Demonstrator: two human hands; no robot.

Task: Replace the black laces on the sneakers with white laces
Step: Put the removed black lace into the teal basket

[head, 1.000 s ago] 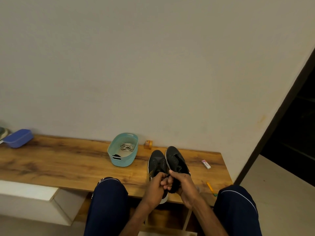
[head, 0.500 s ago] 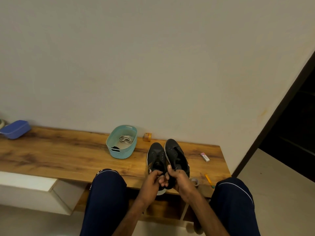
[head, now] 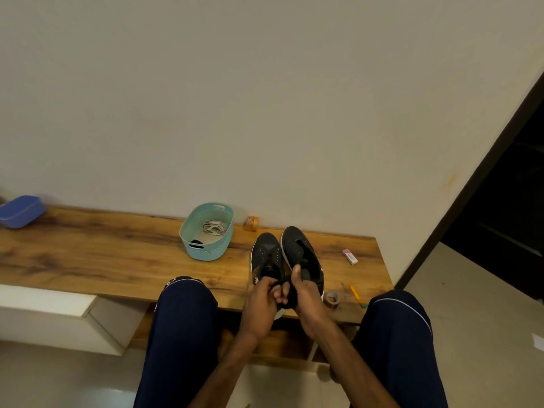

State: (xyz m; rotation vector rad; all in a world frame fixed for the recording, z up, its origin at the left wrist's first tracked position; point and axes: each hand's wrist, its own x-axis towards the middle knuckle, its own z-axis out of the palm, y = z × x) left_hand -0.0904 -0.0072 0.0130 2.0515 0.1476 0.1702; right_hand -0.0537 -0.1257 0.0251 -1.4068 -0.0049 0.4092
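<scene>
A seated person holds a bunched black lace (head: 285,291) at the table's (head: 103,254) near edge. The left hand (head: 260,301) pinches it and the right hand (head: 306,295) curls around it. Two black sneakers (head: 297,248) lie just beyond, toes towards the wall. Further ahead and left, nearer the left hand, a teal basket (head: 206,252) contains coiled white laces (head: 213,226) and a small dark scrap.

blue box (head: 20,211) cut at L edge, sneakers (head: 294,245) heel ends hidden
</scene>
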